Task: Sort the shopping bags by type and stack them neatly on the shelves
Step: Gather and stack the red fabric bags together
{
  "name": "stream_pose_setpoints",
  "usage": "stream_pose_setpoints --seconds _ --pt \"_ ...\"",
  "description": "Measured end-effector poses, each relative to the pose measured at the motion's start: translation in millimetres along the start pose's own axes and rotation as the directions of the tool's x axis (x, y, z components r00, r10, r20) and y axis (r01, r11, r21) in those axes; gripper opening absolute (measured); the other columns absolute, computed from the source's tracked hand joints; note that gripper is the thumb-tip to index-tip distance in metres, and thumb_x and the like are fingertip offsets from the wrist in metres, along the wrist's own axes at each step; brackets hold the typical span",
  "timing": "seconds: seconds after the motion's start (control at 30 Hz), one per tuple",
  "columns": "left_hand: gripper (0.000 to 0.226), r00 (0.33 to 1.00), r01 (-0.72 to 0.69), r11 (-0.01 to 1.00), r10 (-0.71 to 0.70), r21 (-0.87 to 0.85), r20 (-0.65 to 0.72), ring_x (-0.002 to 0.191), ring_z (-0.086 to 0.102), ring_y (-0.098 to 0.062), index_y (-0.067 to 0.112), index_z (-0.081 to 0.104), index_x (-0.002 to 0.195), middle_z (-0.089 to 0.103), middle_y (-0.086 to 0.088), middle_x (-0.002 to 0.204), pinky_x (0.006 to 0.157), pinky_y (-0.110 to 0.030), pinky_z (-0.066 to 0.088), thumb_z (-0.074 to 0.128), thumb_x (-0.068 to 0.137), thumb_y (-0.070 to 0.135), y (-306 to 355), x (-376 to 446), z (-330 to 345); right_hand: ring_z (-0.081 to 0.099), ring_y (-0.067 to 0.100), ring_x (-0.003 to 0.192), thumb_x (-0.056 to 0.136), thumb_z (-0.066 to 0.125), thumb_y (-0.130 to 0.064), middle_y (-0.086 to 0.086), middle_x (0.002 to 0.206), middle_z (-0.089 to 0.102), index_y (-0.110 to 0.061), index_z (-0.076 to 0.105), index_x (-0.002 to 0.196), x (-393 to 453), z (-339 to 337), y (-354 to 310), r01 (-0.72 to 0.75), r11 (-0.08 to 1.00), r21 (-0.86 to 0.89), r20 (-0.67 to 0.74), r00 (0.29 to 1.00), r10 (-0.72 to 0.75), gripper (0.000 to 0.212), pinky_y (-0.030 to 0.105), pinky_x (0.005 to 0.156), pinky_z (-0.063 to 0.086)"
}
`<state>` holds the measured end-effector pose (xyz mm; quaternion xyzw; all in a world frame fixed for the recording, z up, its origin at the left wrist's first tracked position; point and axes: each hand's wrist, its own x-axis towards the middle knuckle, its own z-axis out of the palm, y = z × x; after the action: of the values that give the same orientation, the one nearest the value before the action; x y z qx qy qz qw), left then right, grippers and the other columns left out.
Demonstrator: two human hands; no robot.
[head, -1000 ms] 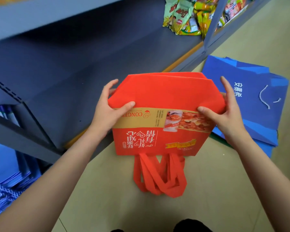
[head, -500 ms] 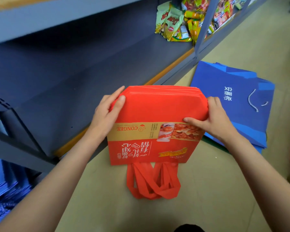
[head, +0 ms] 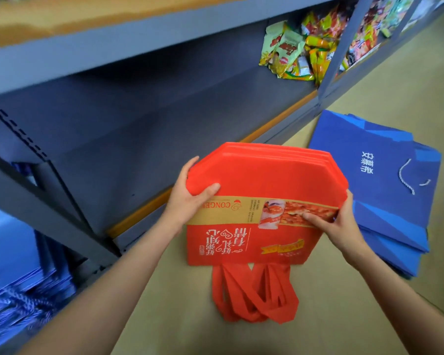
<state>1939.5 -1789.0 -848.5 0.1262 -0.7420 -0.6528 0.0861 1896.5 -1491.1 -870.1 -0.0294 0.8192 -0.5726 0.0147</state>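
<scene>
Beige floor (head: 369, 316) lay beneath a stack of red bags (head: 262, 185), gripped at its edges by left hand (head: 190, 201) and right hand (head: 336, 224), just before the grey shelf (head: 144, 139). Blue bags (head: 385, 201) lay right; snack packets (head: 292, 52) filled the shelf's far end.

Non-task items: snack packets and floor.

Snack packets (head: 290, 53), printed in green, yellow and red, lie piled in the upper centre-right of the frame, against the left side of a grey upright post (head: 340, 44). More multicoloured packets (head: 369, 34) fill the bay to the right of that post, at the upper right of the frame; their print is too blurred to read. Beige floor (head: 385, 80) runs from the upper right corner down across the lower centre and lower right of the frame.
</scene>
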Motion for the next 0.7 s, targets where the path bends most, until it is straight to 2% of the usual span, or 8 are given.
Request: stream_pose_setpoints --seconds 0.07,0.17,0.27,0.37,0.47,0.57,0.63,0.7 --pt "0.071 0.999 0.012 1.000 -0.013 -0.029 -0.033 0.098 0.056 0.007 0.033 0.035 0.129 0.055 0.007 0.120 0.085 -0.007 0.045 0.078 0.074 0.018 -6.4 -10.1 1.4 0.056 -0.014 0.092 0.077 0.068 0.005 0.002 0.119 0.050 -0.018 0.029 0.123 -5.5 3.4 -6.4 -0.023 1.000 -0.004 0.001 1.000 0.023 0.065 0.004 0.076 0.046" --pt "0.058 0.993 0.012 0.997 -0.021 -0.079 -0.118 0.095 0.057 0.004 0.030 0.034 0.124 0.055 0.005 0.117 0.078 -0.004 0.044 0.071 0.080 0.019 -3.3 -19.3 -2.1 0.057 0.005 0.104 0.078 0.070 -0.004 0.006 0.126 0.053 -0.022 0.032 0.125 -0.3 3.8 -35.1 -0.001 0.999 -0.043 -0.004 1.000 0.001 0.062 0.018 0.088 0.048" --pt "0.051 0.984 -0.035 0.987 0.006 -0.156 -0.179 0.096 0.056 -0.003 0.020 0.034 0.130 0.055 0.008 0.112 0.084 -0.012 0.045 0.062 0.088 0.021 21.9 -15.5 -18.0 0.058 0.008 0.103 0.077 0.074 -0.009 0.003 0.125 0.057 -0.028 0.036 0.130 32.2 6.0 -89.5 0.121 0.982 -0.146 -0.013 0.992 -0.124 0.068 0.032 0.097 0.045" --pt "0.055 0.952 -0.003 0.986 -0.049 -0.169 -0.301 0.098 0.055 -0.009 0.016 0.030 0.136 0.054 0.008 0.111 0.089 -0.024 0.044 0.059 0.090 0.023 42.3 3.8 -53.2 0.058 0.019 0.104 0.074 0.078 -0.017 0.002 0.115 0.061 -0.023 0.042 0.131 77.5 40.2 -138.0 0.176 0.919 -0.352 0.037 0.984 -0.174 0.068 0.032 0.091 0.044" --pt "0.060 0.831 0.052 0.994 -0.099 -0.101 -0.547 0.112 0.057 -0.026 0.004 0.033 0.136 0.055 -0.011 0.126 0.099 -0.038 0.044 0.063 0.087 0.023 38.4 30.3 -90.1 0.056 0.030 0.108 0.071 0.080 -0.031 0.016 0.115 0.060 -0.013 0.047 0.131 128.3 101.5 -155.2 0.227 0.804 -0.549 0.102 0.973 -0.206 0.071 0.034 0.089 0.041" --pt "0.064 0.710 0.114 0.993 -0.100 -0.027 -0.697 0.122 0.048 -0.033 0.004 0.026 0.141 0.045 -0.020 0.135 0.095 -0.025 0.036 0.060 0.089 0.019 36.3 54.0 -114.8 0.045 0.035 0.119 0.073 0.077 -0.035 0.022 0.126 0.050 -0.011 0.040 0.138 168.8 167.5 -168.0 0.320 0.754 -0.573 0.220 0.947 -0.234 0.079 0.033 0.096 0.034" --pt "0.069 0.595 0.215 0.977 -0.139 -0.010 -0.792 0.124 0.042 -0.038 0.010 0.021 0.145 0.034 -0.022 0.139 0.093 -0.028 0.035 0.060 0.089 0.020 40.9 70.8 -125.2 0.042 0.037 0.122 0.082 0.068 -0.038 0.024 0.130 0.047 -0.008 0.030 0.143 192.5 198.8 -172.7 0.364 0.733 -0.575 0.292 0.928 -0.232 0.077 0.034 0.098 0.032" --pt "0.079 0.528 0.390 0.915 -0.129 0.105 -0.839 0.129 0.032 -0.041 0.018 0.013 0.149 0.018 -0.023 0.147 0.102 -0.041 0.033 0.061 0.087 0.021 35.3 83.5 -131.5 0.038 0.037 0.128 0.089 0.054 -0.049 0.024 0.138 0.041 -0.008 0.021 0.147 209.0 218.1 -164.4 0.341 0.703 -0.624 0.383 0.918 -0.105 0.078 0.036 0.104 0.032"
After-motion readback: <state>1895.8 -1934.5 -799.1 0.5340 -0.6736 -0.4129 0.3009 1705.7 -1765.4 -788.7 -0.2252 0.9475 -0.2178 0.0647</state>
